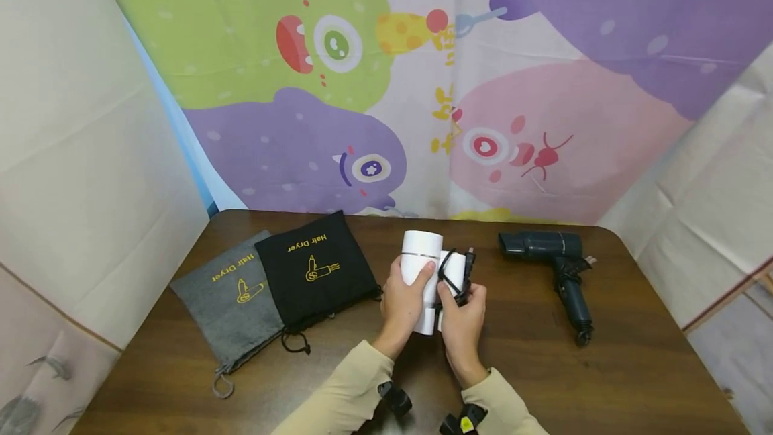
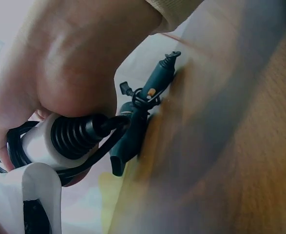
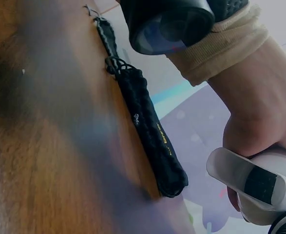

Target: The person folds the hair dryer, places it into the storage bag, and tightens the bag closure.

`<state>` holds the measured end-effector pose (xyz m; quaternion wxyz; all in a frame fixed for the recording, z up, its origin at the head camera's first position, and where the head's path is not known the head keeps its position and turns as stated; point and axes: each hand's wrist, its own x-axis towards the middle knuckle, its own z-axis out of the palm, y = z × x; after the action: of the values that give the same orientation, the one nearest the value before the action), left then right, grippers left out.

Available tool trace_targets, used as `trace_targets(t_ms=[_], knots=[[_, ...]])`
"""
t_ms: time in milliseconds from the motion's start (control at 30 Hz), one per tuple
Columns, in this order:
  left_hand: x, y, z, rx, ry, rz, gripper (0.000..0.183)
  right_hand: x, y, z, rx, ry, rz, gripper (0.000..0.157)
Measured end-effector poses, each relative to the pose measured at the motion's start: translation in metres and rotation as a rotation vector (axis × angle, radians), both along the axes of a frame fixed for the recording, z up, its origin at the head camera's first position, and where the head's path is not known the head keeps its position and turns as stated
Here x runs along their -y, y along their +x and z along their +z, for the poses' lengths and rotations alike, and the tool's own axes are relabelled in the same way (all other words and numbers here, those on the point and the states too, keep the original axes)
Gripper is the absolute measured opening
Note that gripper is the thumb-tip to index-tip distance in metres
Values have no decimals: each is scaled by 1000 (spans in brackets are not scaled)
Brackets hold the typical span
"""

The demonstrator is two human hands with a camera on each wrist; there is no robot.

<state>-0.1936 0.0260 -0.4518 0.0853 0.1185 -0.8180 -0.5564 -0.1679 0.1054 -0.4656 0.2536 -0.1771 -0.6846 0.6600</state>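
Sleeves (image 1: 338, 395), tan, reached in at the near edge, each with a dark wrist camera (image 1: 395, 398) at the cuff. Left side of the bench (image 1: 652, 381): black pouch (image 1: 323, 287) overlapping the grey pouch (image 1: 228, 317), its right corner just beside the left grip (image 1: 401, 301). Dark dryer (image 1: 540, 245) lay well apart to the right, handle toward the person, its cord bundled near the joint. Printed curtain (image 1: 423, 180) hung behind.

White dryer (image 1: 421, 247) was held up off the bench between both hands, barrel and handle side by side. Left grip was wrapped round the barrel, thumb on its near face. Right grip (image 1: 466, 321) was curled round the handle, thumb by the looped black cord (image 2: 112, 145); plug (image 1: 470, 257) stood beyond the fingers. Hands hid part of both.
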Motion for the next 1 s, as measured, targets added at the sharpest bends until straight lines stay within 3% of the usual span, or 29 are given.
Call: trace_targets(t_ms=[367, 733, 1000], knots=[[7, -2, -6, -58, 228, -98, 66, -20, -12, 6, 64, 65, 167, 33], [13, -7, -3, -17, 316, -155, 63, -28, -16, 11, 110, 83, 204, 34], [19, -9, -4, 29, 316, -199, 63, -32, -17, 9, 123, 87, 237, 35]])
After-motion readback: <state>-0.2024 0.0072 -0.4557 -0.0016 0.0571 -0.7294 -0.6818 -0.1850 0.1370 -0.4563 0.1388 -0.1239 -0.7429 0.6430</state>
